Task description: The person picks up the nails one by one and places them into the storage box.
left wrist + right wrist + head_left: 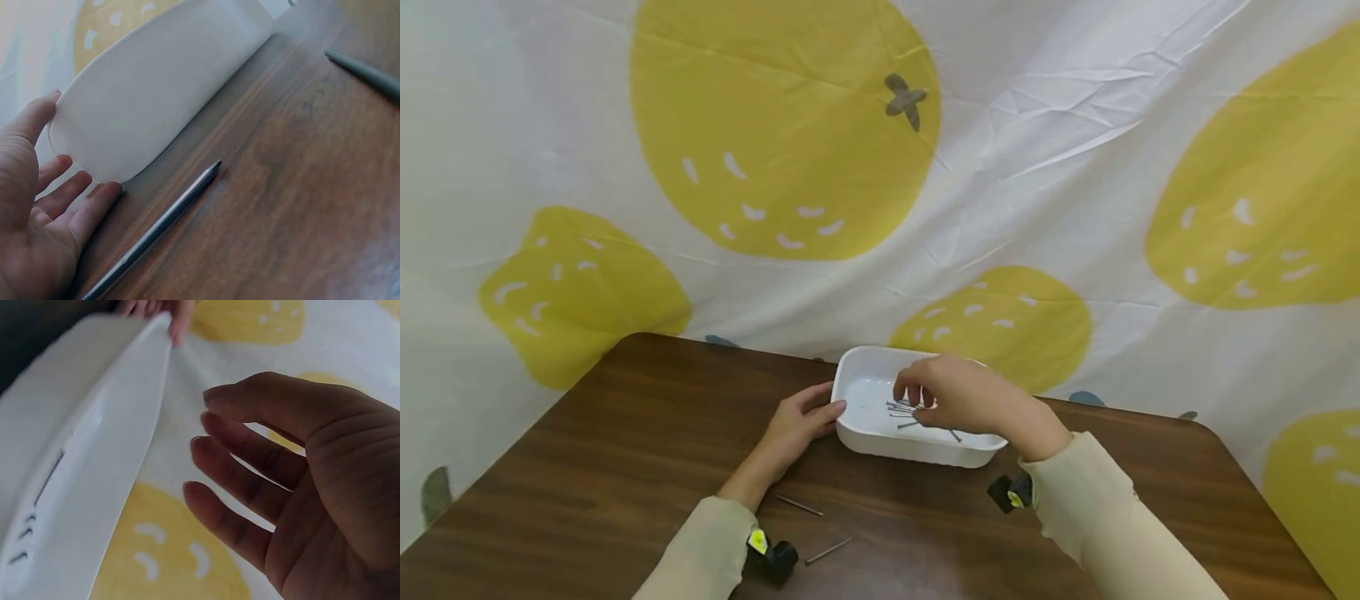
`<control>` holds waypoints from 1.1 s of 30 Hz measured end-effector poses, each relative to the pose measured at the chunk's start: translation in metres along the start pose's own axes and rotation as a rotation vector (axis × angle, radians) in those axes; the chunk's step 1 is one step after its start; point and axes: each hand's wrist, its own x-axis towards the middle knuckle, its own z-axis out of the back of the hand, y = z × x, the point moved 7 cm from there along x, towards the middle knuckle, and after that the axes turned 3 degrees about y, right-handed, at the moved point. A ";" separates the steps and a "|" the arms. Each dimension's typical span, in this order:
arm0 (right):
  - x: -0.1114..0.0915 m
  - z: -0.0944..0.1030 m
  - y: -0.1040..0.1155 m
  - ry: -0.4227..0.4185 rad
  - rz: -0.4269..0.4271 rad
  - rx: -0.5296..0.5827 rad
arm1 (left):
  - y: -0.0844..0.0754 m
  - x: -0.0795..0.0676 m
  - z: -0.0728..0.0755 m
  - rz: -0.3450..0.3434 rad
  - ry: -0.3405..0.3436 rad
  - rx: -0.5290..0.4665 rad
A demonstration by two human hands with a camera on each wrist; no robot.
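A white rectangular tray [917, 450] stands near the table's back edge. Its left end is held by my left hand [797, 423], the thumb at the rim and the other fingers against the outer wall. Over the tray hovers my right hand [973, 398], fingers loosely bent. The right wrist view shows nothing between that thumb and fingers [228, 469]. Several metal nails [907, 426] lie on the tray floor below it, partly hidden by the hand. Two more nails lie on the table in front of the tray, one nail [800, 505] behind the other nail [829, 551].
The brown wood-grain table [587, 467] has rounded back corners. Right behind it hangs a white cloth [1015, 192] with yellow fruit shapes. A small black camera [775, 562] is strapped at the left wrist, another camera [1009, 493] at the right.
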 end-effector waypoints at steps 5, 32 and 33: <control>-0.009 -0.011 0.025 0.013 0.032 0.009 | 0.002 0.001 0.004 0.003 0.002 0.009; 0.006 -0.101 0.126 -0.019 0.216 -0.223 | 0.002 -0.003 0.014 0.000 -0.011 -0.017; 0.007 -0.103 0.127 -0.025 0.219 -0.228 | 0.002 -0.003 0.015 0.002 -0.014 -0.020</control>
